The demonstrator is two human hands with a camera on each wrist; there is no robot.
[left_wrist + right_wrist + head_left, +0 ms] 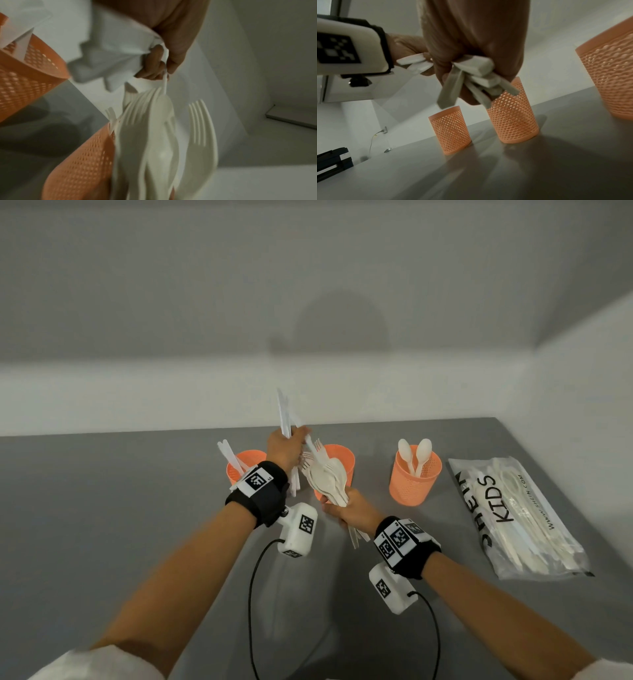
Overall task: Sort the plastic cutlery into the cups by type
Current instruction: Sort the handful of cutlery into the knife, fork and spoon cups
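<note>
Three orange mesh cups stand in a row on the grey table. The left cup (239, 465) holds knives, the middle cup (346, 460) holds forks, and the right cup (414, 481) holds two spoons. My left hand (287, 448) grips several white knives (284, 412) that point upward above the left and middle cups. One thin white piece runs from its fingers (154, 70) down into a bundle of forks and spoons (325, 475). My right hand (344, 508) grips that bundle by the handles (471, 77), in front of the middle cup (513, 119).
A clear plastic bag (517, 518) printed with black letters lies at the table's right, with more white cutlery inside. Black cables (253, 594) from the wrist cameras hang over the near part of the table. A white wall stands close behind the cups.
</note>
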